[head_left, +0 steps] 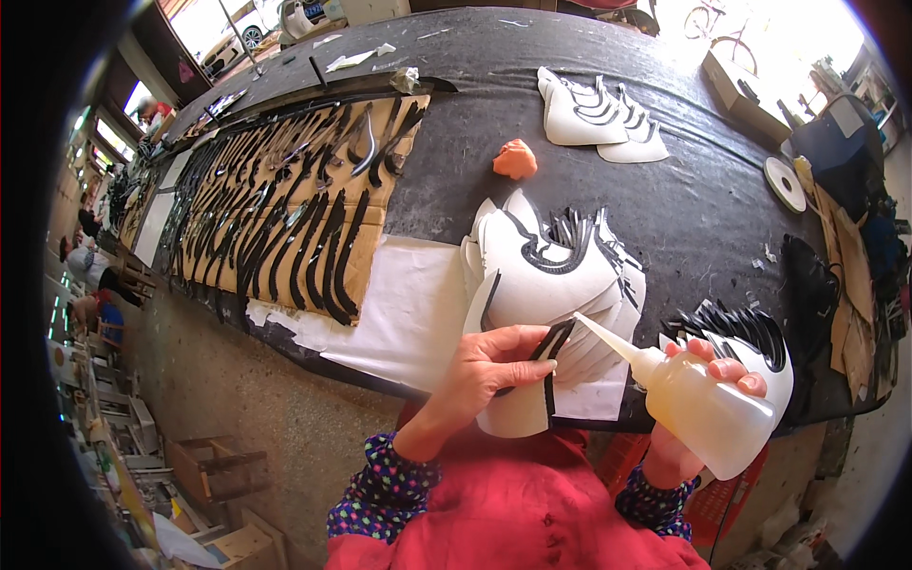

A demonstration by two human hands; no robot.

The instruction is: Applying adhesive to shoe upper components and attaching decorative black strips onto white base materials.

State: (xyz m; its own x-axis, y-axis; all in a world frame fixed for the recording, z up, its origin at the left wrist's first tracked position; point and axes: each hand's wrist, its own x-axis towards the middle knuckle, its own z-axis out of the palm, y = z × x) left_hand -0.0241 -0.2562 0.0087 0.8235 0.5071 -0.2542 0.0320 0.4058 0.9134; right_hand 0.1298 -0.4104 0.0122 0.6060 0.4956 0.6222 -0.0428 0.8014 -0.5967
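In my right hand (pixel 674 454) is a translucent squeeze bottle (pixel 711 414) with pale yellowish liquid, tipped so its long nozzle (pixel 608 336) points up and left. The nozzle tip is close by a black strip (pixel 557 334) at the fingertips of my left hand (pixel 480 369); whether they touch I cannot tell. My left fingers pinch this strip over a white curved panel (pixel 513 418) with black edging, near the table's front edge. Just beyond lies a fanned stack of white panels (pixel 546 285) with black curved trim. My left hand partly hides the held panel.
Left on the black-covered table (pixel 456 123), a cardboard sheet (pixel 375 237) bears rows of black curved strips. An orange lump (pixel 516 160) and more white panels (pixel 579 116) lie farther back. Another panel stack (pixel 777 380) stands at right, near a white roll (pixel 785 184).
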